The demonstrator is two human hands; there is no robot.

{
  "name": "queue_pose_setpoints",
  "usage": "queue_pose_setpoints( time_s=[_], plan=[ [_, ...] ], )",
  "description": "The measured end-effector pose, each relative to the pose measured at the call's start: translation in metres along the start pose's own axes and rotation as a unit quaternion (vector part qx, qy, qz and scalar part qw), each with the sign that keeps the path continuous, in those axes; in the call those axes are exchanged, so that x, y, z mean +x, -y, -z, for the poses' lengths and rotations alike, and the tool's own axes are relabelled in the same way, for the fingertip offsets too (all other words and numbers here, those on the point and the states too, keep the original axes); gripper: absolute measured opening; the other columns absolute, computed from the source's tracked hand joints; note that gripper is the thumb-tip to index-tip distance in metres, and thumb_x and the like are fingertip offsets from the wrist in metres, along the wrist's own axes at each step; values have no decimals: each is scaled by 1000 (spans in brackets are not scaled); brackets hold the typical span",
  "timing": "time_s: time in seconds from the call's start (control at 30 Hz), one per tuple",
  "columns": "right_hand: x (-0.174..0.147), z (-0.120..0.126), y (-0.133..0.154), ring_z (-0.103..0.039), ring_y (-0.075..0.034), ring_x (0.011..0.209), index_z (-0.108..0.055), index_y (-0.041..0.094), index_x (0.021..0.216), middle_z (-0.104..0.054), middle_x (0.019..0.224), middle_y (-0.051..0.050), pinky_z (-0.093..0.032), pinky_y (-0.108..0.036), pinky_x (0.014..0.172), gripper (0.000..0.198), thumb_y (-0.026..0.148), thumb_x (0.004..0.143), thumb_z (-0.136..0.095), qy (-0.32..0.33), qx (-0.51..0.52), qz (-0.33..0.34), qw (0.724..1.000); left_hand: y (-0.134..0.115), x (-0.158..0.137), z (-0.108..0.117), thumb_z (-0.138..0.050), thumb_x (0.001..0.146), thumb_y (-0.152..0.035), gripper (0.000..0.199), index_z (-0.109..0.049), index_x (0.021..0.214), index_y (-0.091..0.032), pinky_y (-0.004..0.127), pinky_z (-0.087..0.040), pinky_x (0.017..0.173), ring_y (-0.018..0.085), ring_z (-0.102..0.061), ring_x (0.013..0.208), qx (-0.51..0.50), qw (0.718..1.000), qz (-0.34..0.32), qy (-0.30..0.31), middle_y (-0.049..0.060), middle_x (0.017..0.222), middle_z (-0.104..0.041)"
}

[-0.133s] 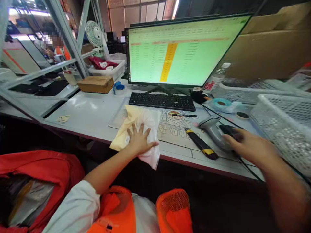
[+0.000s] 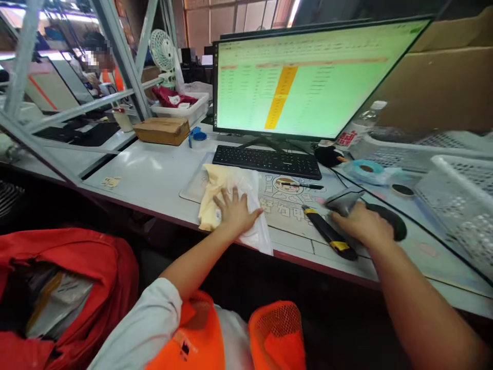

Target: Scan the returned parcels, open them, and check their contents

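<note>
Beyond the white desk's [image 2: 154, 174] middle, a lit monitor [image 2: 246, 92] is standing, with a black keyboard [image 2: 265, 160] lying before it and a cardboard box [image 2: 164, 132] sitting to the left. Close to the near edge, a yellow-and-white package [image 2: 231, 177] is lying under the left hand [image 2: 239, 216], which is pressing flat with its fingers spreading apart. Farther right, the right hand [image 2: 364, 223] is lying over a grey scanner [image 2: 344, 201]; I cannot tell whether its fingers are gripping. Just left of that hand, a black-and-yellow cutter [image 2: 329, 234] is lying, and a pen [image 2: 302, 185] is resting farther back.
</note>
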State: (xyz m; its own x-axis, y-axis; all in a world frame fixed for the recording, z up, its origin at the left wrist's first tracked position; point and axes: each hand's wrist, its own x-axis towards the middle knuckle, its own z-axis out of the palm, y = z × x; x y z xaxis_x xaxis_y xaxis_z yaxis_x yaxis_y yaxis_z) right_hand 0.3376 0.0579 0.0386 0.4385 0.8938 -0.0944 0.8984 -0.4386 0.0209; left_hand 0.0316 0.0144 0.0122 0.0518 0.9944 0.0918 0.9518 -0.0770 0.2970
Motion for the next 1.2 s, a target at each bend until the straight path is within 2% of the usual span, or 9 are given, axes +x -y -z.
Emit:
queue_pose_setpoints(
  time_s=[0.2, 0.33, 0.5, 0.67, 0.83, 0.93, 1.07, 1.17, 1.2],
  plan=[
    [-5, 20, 16, -61, -42, 119, -58, -1, 132, -61, 128, -33, -47, -44, 85, 59, 46, 97, -46, 8, 2, -28, 1000, -27, -60, -37, -45, 99, -62, 73, -51, 148, -8, 53, -22, 127, 37, -34, 152, 28, 973, -221, -54, 21, 159, -44],
    [-36, 69, 24, -67, -28, 81, -67, 15, 110, -71, 88, -16, -46, -36, 69, 41, 49, 95, -50, 36, 58, 83, 994, -27, -79, -68, -60, 92, -61, 90, -38, 153, 1, 51, -20, 126, 41, -30, 153, 82, 954, -281, -69, 29, 162, -35],
    [-101, 110, 73, -56, -18, 60, -67, 22, 91, -64, 69, -2, -41, -29, 56, 36, 56, 83, -59, 219, 100, 429, 871, -27, -73, -68, -61, 94, -54, 78, -42, 150, -3, 50, -35, 118, 38, -47, 141, 51, 960, -274, -24, 26, 152, -49],
    [-131, 105, 127, -53, -15, 61, -64, 20, 76, -66, 71, -2, -36, -28, 55, 25, 43, 82, -61, 204, 20, 551, 809, -31, -74, -69, -59, 97, -47, 59, -52, 141, -9, 50, -46, 108, 35, -56, 131, 3, 974, -222, 47, 20, 138, -62],
    [-114, 100, 129, -57, -15, 62, -68, 18, 89, -69, 76, -3, -39, -26, 53, 33, 49, 85, -59, 203, 93, 520, 824, -29, -78, -70, -64, 92, -52, 85, -35, 155, -4, 61, -32, 121, 44, -39, 147, -68, 968, -242, -24, 27, 158, -41],
    [-80, 90, 101, -64, -18, 68, -69, 19, 104, -73, 88, -4, -46, -27, 59, 41, 55, 87, -57, 133, 157, 473, 857, -25, -80, -42, -63, 93, -52, 79, -39, 152, -5, 62, -32, 122, 44, -35, 150, -189, 949, -243, -72, 26, 160, -38],
    [-22, 54, 49, -69, -30, 91, -69, 17, 102, -75, 97, -12, -51, -36, 77, 38, 51, 88, -56, -49, 107, 288, 950, -11, -91, 48, -57, 98, -37, 37, -58, 130, -18, 49, -46, 116, 29, -58, 133, -451, 822, -327, -119, 14, 134, -67],
    [5, 22, 19, -69, -38, 100, -65, 12, 113, -72, 107, -21, -52, -43, 79, 49, 55, 94, -50, -67, 26, 122, 990, 7, -103, 119, -45, 104, -41, 32, -62, 125, -22, 44, -53, 109, 26, -65, 122, -566, 704, -428, -42, 11, 131, -68],
    [7, 14, 12, -69, -39, 101, -63, 11, 119, -71, 110, -23, -52, -44, 80, 52, 55, 95, -49, -58, 13, 88, 994, 14, -107, 135, -42, 105, -45, 34, -63, 122, -25, 43, -54, 108, 26, -67, 120, -565, 693, -447, -25, 9, 128, -70]
  ],
)
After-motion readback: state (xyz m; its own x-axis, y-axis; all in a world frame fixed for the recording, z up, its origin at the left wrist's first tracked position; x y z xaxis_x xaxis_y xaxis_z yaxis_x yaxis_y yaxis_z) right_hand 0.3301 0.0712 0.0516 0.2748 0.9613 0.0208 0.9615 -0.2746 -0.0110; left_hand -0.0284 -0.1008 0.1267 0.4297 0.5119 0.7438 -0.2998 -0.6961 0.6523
